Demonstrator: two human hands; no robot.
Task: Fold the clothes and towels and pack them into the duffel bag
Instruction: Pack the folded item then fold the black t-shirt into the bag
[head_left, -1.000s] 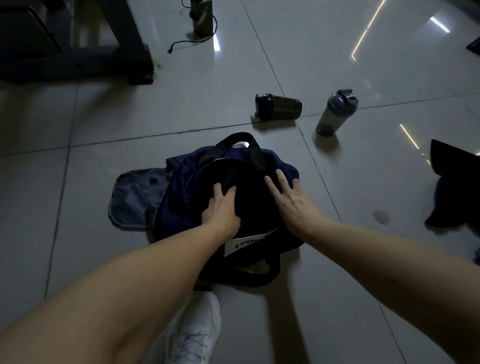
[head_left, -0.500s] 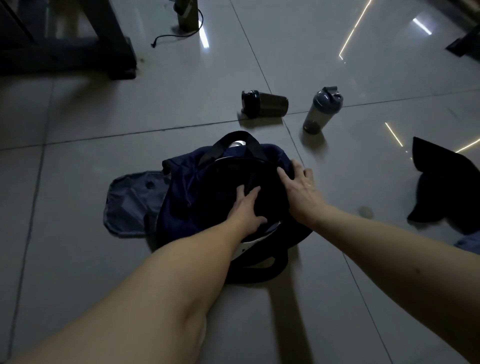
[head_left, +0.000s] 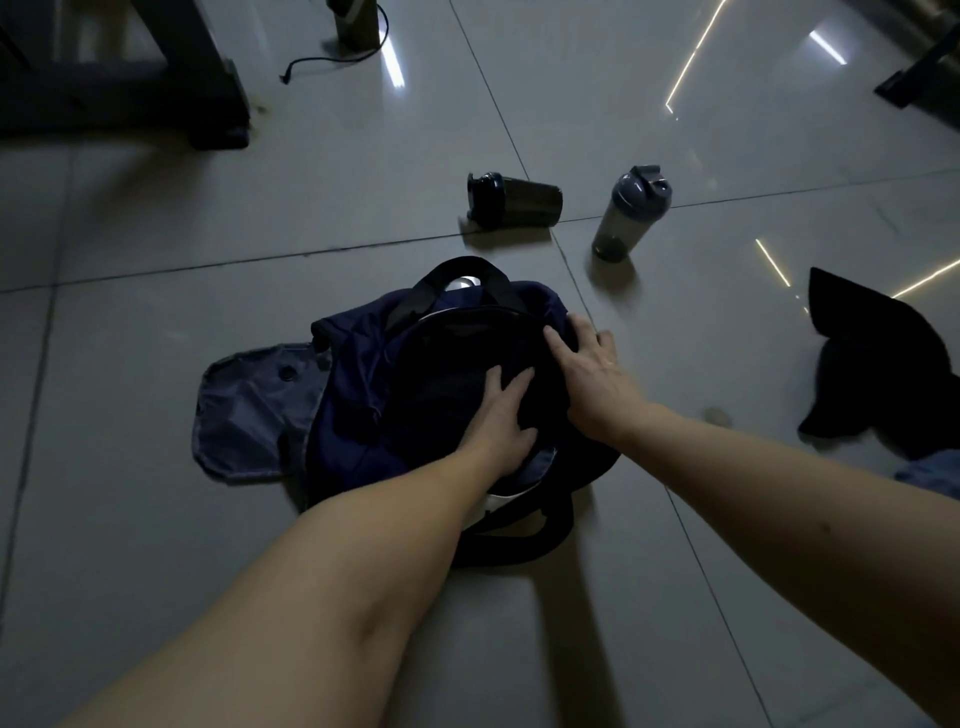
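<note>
Duffel bag (head_left: 363, 395) sits centre frame on the tile floor (head_left: 156, 519), mouth up. Straps show at its upper & lower edges, so its long axis prob. runs left-right, w/ the grey end flap (head_left: 254, 410) at left. Left hand (head_left: 501, 415) is down in the mouth, fingers straight, flat on the dark cloth (head_left: 452, 364) inside: pressing, not gripping. Right hand (head_left: 592, 374) lies on the bag's right rim, fingers spread & loose; can't tell if the tips hook the edge.

Now the key bit: a black garment (head_left: 878, 374) lies at the right edge of frame, well apart from the bag, w/ a scrap of blue cloth (head_left: 935, 475) just below it. Both are right of the hands, so the right hand is nearer. I'd judge it's the one to reach that way, left hand pinning the load. One shaker bottle on its side (head_left: 514, 201) & one upright (head_left: 631, 213) sit upper centre, off that path.
</note>
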